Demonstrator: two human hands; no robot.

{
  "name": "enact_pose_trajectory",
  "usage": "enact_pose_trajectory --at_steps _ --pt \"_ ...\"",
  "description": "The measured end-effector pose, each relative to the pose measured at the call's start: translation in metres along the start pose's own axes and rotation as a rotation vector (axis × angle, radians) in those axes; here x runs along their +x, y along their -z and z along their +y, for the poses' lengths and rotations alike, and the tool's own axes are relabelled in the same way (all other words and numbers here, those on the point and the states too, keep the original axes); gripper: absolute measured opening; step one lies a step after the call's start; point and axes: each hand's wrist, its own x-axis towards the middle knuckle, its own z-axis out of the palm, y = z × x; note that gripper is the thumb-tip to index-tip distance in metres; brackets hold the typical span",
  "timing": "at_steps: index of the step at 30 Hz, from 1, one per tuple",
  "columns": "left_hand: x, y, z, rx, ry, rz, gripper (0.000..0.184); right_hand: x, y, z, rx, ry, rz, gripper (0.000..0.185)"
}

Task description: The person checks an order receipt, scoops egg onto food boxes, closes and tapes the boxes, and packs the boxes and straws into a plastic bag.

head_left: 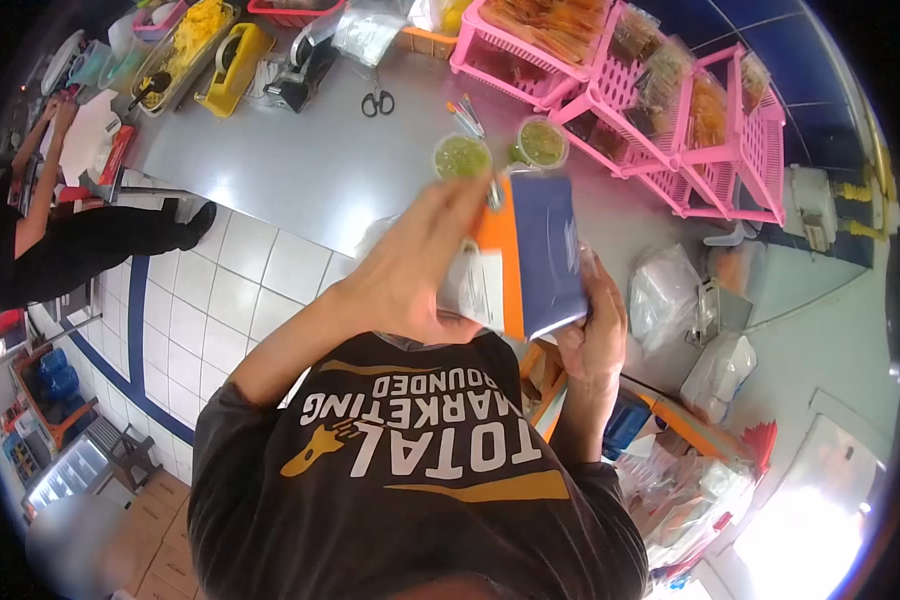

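In front of my chest I hold a box-like pack with a dark blue face, an orange band and a white printed panel. My left hand grips its left side, fingers over the top edge and thumb below. A small shiny piece shows by those fingertips; I cannot make out what it is. My right hand is closed around the pack's lower right corner. Just beyond the pack, two clear cups with green contents, a left cup and a right cup, stand on the metal counter.
Pink stacked baskets with bagged goods line the back right. Scissors, a yellow tape dispenser and a tray of yellow shreds lie further left. Plastic bags sit at right. Another person works at the far left.
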Motion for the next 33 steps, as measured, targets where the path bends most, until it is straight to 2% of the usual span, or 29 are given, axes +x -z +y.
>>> enact_pose_trajectory --at_steps 1,2,3,4,5,7,10,11,13,14,16,17,19,20,21,22,23,24,26,27,30,32,33 --pt "-0.004 -0.003 0.0 0.128 -0.023 -0.098 0.121 0.003 0.005 0.002 0.029 0.021 0.04 0.037" --pt "-0.008 -0.001 0.001 0.13 -0.023 -0.105 0.121 0.007 0.011 0.001 0.144 -0.007 0.036 0.035" --pt "-0.013 0.001 0.001 0.307 -0.037 -0.249 0.121 0.01 0.017 0.002 0.26 -0.033 0.034 0.034" --pt "-0.015 -0.001 0.003 0.485 -0.053 -0.391 0.122 0.014 0.022 0.005 0.209 -0.029 -0.01 0.033" --pt "-0.015 -0.005 0.007 0.485 -0.054 -0.396 0.122 0.014 0.023 0.005 0.213 -0.029 -0.006 0.033" --pt "-0.015 -0.012 0.015 0.524 0.101 -0.456 0.121 0.013 0.003 0.008 -0.011 -0.091 -0.029 0.032" --pt "-0.004 -0.016 0.033 0.509 0.211 -0.491 0.12 0.031 0.002 0.024 -0.099 0.026 0.037 0.032" --pt "-0.006 -0.017 0.035 0.512 0.202 -0.496 0.12 0.041 0.006 0.027 -0.148 0.1 0.092 0.029" --pt "-0.011 -0.014 0.032 0.446 0.079 -0.401 0.118 0.047 0.01 0.026 -0.014 0.127 0.097 0.024" --pt "-0.01 -0.016 0.033 0.452 0.074 -0.402 0.118 0.043 0.008 0.024 -0.072 0.139 0.014 0.022" --pt "-0.009 -0.023 0.034 0.591 0.349 -0.453 0.117 0.033 0.0 0.023 -0.255 0.19 -0.154 0.017" --pt "-0.008 -0.025 0.032 0.597 0.349 -0.45 0.117 0.027 -0.004 0.022 -0.253 0.194 -0.159 0.017" --pt "-0.004 -0.025 0.028 0.625 0.408 -0.406 0.117 0.016 -0.011 0.02 -0.624 0.094 -0.129 0.018" --pt "-0.003 -0.025 0.029 0.63 0.412 -0.4 0.117 0.016 -0.001 0.026 -0.859 0.243 -0.135 0.02" --pt "-0.002 -0.024 0.03 0.596 0.416 -0.44 0.118 0.014 0.004 0.023 -0.86 0.248 -0.143 0.02" --pt "-0.002 -0.024 0.03 0.56 0.42 -0.485 0.118 0.012 0.008 0.02 -0.992 0.261 -0.081 0.018" --pt "-0.003 -0.023 0.029 0.563 0.42 -0.484 0.118 0.011 0.01 0.017 -1.121 0.273 -0.012 0.016" --pt "-0.005 -0.021 0.028 0.555 0.387 -0.406 0.117 0.011 0.006 0.011 -1.117 0.276 -0.01 0.016" --pt "-0.009 -0.023 0.028 0.547 0.352 -0.335 0.117 0.011 -0.005 -0.003 -0.983 -0.111 -0.096 0.014" --pt "-0.011 -0.027 0.03 0.599 0.369 -0.304 0.116 0.012 -0.005 -0.003 -0.982 -0.114 -0.094 0.014" --pt "-0.013 -0.018 0.029 0.625 0.397 -0.289 0.114 0.015 0.003 0.007 -1.054 -0.087 -0.086 0.018" --pt "-0.011 -0.015 0.027 0.601 0.408 -0.292 0.114 0.022 0.022 0.018 -1.227 0.224 -0.252 0.024" --pt "-0.012 -0.019 0.025 0.64 0.411 -0.309 0.113 0.021 0.013 0.011 -1.23 0.224 -0.257 0.024"
